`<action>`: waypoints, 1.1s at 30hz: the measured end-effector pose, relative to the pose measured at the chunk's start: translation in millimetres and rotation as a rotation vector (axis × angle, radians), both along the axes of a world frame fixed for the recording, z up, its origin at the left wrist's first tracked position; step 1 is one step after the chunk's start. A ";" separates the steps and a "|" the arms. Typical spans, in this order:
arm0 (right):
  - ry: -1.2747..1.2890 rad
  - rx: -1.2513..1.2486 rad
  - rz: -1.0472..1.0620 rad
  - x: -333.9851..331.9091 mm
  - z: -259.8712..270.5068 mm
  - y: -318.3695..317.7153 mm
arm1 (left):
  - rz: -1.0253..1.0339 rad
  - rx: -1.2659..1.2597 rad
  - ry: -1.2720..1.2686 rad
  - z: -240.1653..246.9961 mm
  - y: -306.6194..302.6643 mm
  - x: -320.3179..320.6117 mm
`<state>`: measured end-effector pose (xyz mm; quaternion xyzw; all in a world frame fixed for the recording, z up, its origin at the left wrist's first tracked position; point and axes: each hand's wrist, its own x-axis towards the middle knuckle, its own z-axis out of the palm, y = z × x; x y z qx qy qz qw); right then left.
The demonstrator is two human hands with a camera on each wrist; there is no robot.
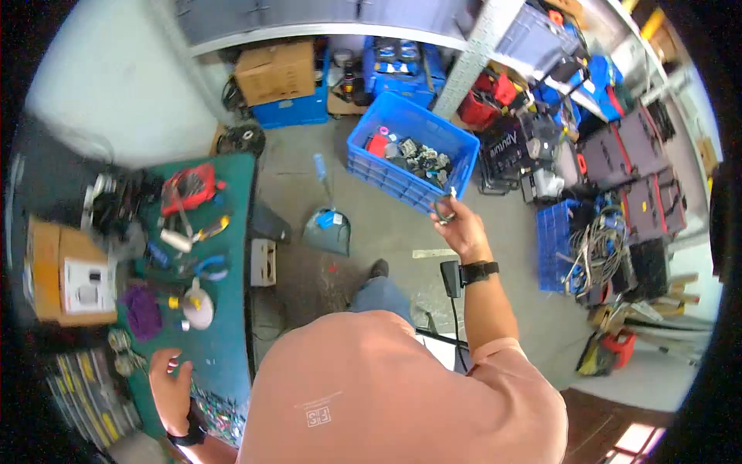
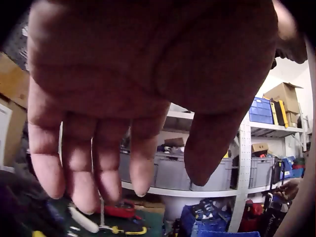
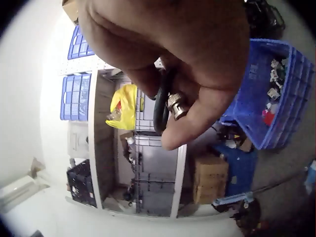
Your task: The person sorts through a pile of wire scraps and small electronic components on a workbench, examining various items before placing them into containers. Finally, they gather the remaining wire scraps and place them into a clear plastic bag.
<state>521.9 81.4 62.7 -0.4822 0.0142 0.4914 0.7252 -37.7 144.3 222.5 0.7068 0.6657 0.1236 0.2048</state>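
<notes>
My right hand is held out near the front right corner of a blue crate that has small parts in it. In the right wrist view the fingers of my right hand pinch a short dark cable with a metal connector. Over the green table's near part is my left hand, with nothing seen in its grasp. The left wrist view shows that left hand with fingers extended and thumb apart.
On the green table lie a red tool case, blue-handled pliers and a purple cloth. A dustpan stands on the floor. To the right is a blue basket of cables; shelves run along the back.
</notes>
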 end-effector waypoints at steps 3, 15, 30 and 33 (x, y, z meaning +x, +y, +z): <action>0.055 0.180 0.062 56.0 3.6 0.8 | -0.162 -0.009 0.079 9.2 39.4 94.0; -0.157 0.341 -0.088 171.6 35.1 -79.8 | -0.871 -0.071 0.059 -6.5 149.4 396.3; -0.238 -0.190 -0.770 226.5 33.4 -201.3 | -1.549 -0.188 0.065 -55.6 168.3 703.8; -0.105 -0.412 -0.920 227.8 1.3 -222.8 | -1.693 -0.078 -0.038 -73.9 177.5 775.5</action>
